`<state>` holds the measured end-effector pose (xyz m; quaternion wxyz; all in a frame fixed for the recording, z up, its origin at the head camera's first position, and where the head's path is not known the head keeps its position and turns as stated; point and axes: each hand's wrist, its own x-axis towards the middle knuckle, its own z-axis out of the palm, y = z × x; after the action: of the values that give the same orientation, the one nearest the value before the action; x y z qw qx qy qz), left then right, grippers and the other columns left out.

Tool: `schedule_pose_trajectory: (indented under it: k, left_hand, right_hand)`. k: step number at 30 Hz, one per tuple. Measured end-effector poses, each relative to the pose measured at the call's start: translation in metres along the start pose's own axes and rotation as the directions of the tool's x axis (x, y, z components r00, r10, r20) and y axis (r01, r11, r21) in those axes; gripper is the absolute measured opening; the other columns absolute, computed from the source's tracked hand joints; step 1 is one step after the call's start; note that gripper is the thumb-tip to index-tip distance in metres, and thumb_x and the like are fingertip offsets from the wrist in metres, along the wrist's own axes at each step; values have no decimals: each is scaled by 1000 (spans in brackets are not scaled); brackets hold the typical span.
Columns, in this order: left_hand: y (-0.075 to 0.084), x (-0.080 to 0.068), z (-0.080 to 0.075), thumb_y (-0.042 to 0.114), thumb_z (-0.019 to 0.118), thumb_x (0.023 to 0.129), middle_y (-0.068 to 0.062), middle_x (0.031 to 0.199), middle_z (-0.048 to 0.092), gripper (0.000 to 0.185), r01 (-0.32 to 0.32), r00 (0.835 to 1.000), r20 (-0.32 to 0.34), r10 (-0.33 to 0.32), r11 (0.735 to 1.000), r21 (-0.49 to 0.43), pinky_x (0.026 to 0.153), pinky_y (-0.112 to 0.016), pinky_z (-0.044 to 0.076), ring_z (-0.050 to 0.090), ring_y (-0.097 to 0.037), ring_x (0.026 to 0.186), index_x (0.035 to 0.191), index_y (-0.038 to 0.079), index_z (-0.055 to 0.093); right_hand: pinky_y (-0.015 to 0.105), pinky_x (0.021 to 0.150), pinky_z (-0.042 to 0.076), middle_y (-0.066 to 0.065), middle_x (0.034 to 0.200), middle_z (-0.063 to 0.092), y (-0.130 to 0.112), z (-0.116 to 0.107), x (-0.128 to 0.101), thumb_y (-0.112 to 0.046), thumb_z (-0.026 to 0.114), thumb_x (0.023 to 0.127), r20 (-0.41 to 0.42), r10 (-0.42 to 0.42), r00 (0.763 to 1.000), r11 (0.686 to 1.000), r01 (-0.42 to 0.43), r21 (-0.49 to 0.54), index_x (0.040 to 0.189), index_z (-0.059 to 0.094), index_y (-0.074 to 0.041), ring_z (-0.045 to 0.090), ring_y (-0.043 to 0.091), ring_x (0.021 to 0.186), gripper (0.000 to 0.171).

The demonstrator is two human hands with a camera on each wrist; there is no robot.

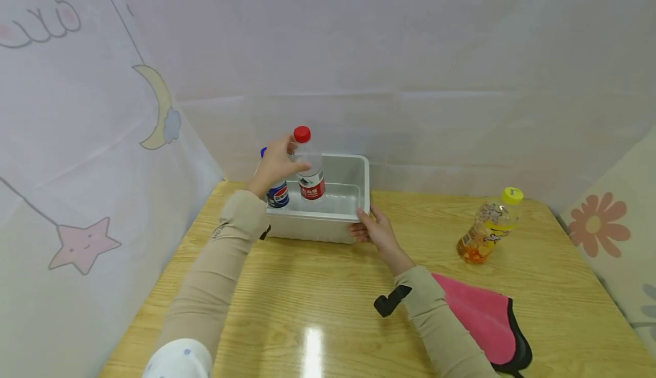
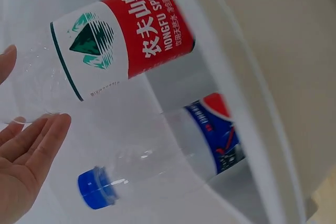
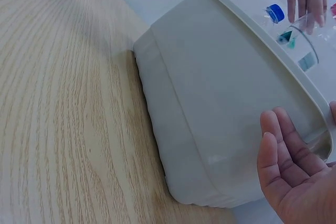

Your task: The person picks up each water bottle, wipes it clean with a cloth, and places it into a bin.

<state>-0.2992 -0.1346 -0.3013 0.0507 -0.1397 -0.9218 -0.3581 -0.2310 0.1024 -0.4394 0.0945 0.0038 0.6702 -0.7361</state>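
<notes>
In the head view my left hand [image 1: 277,166] grips the upper part of a clear water bottle [image 1: 311,187] with a red cap and a red-and-white label. The bottle stands roughly upright inside a light grey plastic bin [image 1: 307,228]. Beside it in the bin is a clear bottle [image 1: 278,194] with a blue label, its blue cap [image 2: 97,188] showing in the left wrist view. At the bin's front right corner my right hand [image 1: 380,234] holds the rim, fingers against the outer wall and thumb at the edge. The water bottle's base is hidden in the left wrist view.
To the right on the wooden table [image 1: 287,287] stands a yellow-capped bottle [image 1: 487,233] with some orange contents. A pink cloth with black edging [image 1: 482,321] lies near the right forearm. Printed fabric [image 1: 359,53] hangs behind and at both sides.
</notes>
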Motion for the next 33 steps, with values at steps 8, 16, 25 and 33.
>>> schedule_pose_trajectory:
  k: [8, 16, 25, 33]
  left_hand:
    - [-18, 0, 18, 20, 73, 77, -20, 125, 48, 62, 60, 998, 10, -60, 998, 29, 91, -43, 45, 47, -33, 114, 125, -3, 41]
    - [-33, 2, 30, 21, 73, 78, -23, 118, 52, 59, 54, 999, -9, -54, 997, 59, 89, -44, 45, 50, -35, 107, 121, -5, 42]
    - [-49, 2, 42, 20, 71, 79, -25, 121, 50, 59, 83, 996, 16, -85, 994, 71, 91, -45, 43, 48, -35, 110, 123, -7, 42]
    - [-50, 0, 47, 20, 72, 79, -27, 118, 51, 63, 87, 996, 17, -89, 993, 82, 89, -45, 44, 50, -36, 108, 125, -9, 40]
  right_hand:
    - [38, 65, 54, 5, 73, 66, 0, 3, 0, -30, 48, 95, 12, 2, 1000, 1000, -2, 17, 138, 32, -6, 65, 13, 63, 52]
    - [37, 63, 54, 10, 77, 67, -1, 5, -2, -29, 48, 95, 15, 0, 1000, 1000, -1, 21, 141, 28, -6, 65, 15, 65, 55]
    - [34, 61, 54, 13, 78, 67, 0, 7, -2, -27, 48, 95, 16, -16, 1000, 1000, 16, 20, 137, 33, -5, 66, 15, 65, 50]
    - [37, 62, 54, 10, 75, 67, 1, 6, -1, -28, 48, 95, 15, -21, 1000, 1000, 21, 18, 137, 33, -6, 66, 15, 64, 50]
